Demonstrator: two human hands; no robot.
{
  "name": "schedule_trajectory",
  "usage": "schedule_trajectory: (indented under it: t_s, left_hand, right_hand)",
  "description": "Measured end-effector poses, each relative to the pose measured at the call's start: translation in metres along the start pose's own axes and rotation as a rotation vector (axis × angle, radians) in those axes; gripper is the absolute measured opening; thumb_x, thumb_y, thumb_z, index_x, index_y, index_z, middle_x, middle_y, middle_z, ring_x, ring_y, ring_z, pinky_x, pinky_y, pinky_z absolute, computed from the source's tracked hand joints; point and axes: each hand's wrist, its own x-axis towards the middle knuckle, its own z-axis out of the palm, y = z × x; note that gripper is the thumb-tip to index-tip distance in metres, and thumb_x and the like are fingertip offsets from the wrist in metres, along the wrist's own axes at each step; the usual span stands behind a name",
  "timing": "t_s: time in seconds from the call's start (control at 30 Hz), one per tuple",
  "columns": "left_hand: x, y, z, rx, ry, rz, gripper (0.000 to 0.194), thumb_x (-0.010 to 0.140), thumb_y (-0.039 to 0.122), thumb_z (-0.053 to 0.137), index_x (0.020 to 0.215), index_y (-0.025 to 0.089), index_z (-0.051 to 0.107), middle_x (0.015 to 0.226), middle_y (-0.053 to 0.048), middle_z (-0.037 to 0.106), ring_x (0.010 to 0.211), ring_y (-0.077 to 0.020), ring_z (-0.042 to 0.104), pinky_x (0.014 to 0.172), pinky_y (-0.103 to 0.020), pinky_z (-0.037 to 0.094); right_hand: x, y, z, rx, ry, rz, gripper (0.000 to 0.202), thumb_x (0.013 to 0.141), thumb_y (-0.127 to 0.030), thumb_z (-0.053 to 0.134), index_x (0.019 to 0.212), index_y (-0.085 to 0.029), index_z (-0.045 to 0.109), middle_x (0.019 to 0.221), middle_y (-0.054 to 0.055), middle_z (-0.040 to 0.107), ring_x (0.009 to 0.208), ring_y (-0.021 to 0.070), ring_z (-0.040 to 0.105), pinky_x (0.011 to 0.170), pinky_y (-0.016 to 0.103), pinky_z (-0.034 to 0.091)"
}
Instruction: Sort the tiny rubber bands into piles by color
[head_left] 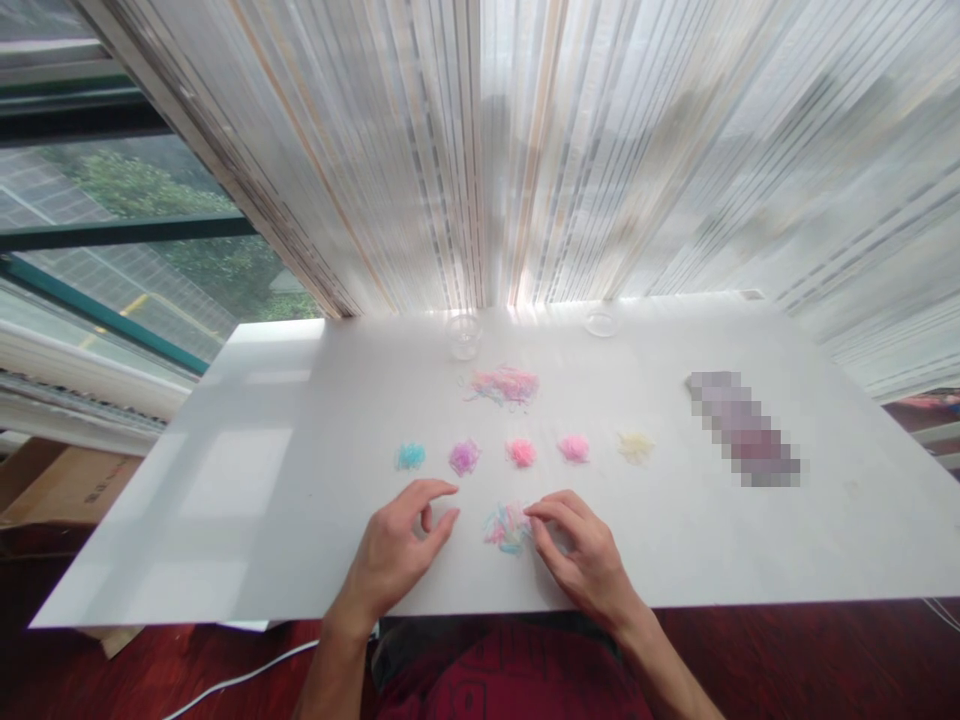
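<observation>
Small coloured bands lie in piles on the white table. A mixed pile [507, 528] is between my hands, and a larger mixed pile [502, 384] lies farther back. Across the middle run a blue pile [411, 456], a purple pile [464, 457], a coral pile [520, 453], a pink pile [574, 448] and a pale yellow pile [636, 446]. My left hand [401, 545] is left of the near pile, thumb and forefinger apart, holding nothing. My right hand [581, 550] touches that pile's right edge, fingertips close together; whether they hold a band is too small to tell.
At the back of the white table [255, 400] stand a clear round container [465, 337] and a clear lid [601, 323]. A pixelated object [742, 430] lies at the right. Striped curtains [480, 150] hang behind. A cardboard box [67, 485] is on the floor at left.
</observation>
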Motion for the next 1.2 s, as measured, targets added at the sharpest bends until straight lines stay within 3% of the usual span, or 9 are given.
schedule_trajectory:
  t_s: [0.1, 0.2, 0.37, 0.67, 0.8, 1.2]
  left_hand:
    - [-0.001, 0.016, 0.014, -0.036, -0.205, 0.039, 0.017, 0.095, 0.029, 0.067, 0.112, 0.027, 0.071, 0.098, 0.002, 0.074, 0.066, -0.0115, 0.061, 0.068, -0.023, 0.053]
    - [-0.001, 0.026, 0.024, -0.036, -0.268, 0.067, 0.013, 0.097, 0.026, 0.065, 0.108, 0.027, 0.071, 0.099, 0.002, 0.074, 0.077, -0.0131, 0.067, 0.07, -0.022, 0.053]
    - [-0.001, 0.029, 0.033, -0.055, -0.259, 0.097, 0.012, 0.097, 0.021, 0.065, 0.106, 0.026, 0.071, 0.098, 0.002, 0.075, 0.086, -0.0143, 0.071, 0.077, -0.022, 0.053]
    - [0.0, 0.028, 0.026, -0.038, -0.204, 0.078, 0.013, 0.099, 0.023, 0.061, 0.107, 0.026, 0.07, 0.094, 0.002, 0.074, 0.069, -0.0125, 0.064, 0.068, -0.023, 0.052]
    - [0.001, 0.027, 0.028, 0.014, -0.164, 0.074, 0.015, 0.099, 0.023, 0.058, 0.109, 0.025, 0.07, 0.096, 0.001, 0.074, 0.068, -0.0129, 0.064, 0.067, -0.024, 0.052]
    - [0.003, 0.028, 0.037, 0.02, -0.193, 0.069, 0.016, 0.1, 0.024, 0.058, 0.108, 0.025, 0.071, 0.091, 0.0, 0.075, 0.072, -0.0147, 0.067, 0.072, -0.025, 0.056]
  right_hand:
    - [-0.001, 0.0, 0.0, -0.028, -0.029, -0.019, 0.017, 0.097, -0.012, 0.059, 0.108, -0.023, 0.068, 0.094, 0.006, 0.065, 0.086, 0.0194, 0.066, 0.075, 0.032, 0.057]
    - [-0.002, -0.001, 0.0, -0.074, -0.08, -0.058, 0.014, 0.096, -0.016, 0.065, 0.109, -0.022, 0.068, 0.094, 0.006, 0.064, 0.087, 0.0213, 0.064, 0.075, 0.035, 0.057]
    - [-0.002, -0.001, 0.001, -0.115, -0.111, -0.078, 0.01, 0.096, -0.019, 0.067, 0.106, -0.022, 0.068, 0.092, 0.006, 0.063, 0.085, 0.0215, 0.061, 0.073, 0.035, 0.055]
    - [-0.002, -0.001, 0.002, -0.132, -0.105, -0.1, 0.01, 0.096, -0.018, 0.068, 0.105, -0.021, 0.069, 0.09, 0.005, 0.062, 0.082, 0.021, 0.058, 0.071, 0.034, 0.053]
    - [-0.001, -0.003, 0.005, -0.175, -0.081, -0.124, 0.013, 0.096, -0.017, 0.068, 0.107, -0.021, 0.071, 0.088, 0.006, 0.062, 0.081, 0.0207, 0.058, 0.069, 0.033, 0.052]
    - [0.0, -0.004, 0.006, -0.195, -0.08, -0.119, 0.012, 0.096, -0.014, 0.064, 0.101, -0.022, 0.072, 0.087, 0.006, 0.063, 0.079, 0.0202, 0.058, 0.068, 0.033, 0.054]
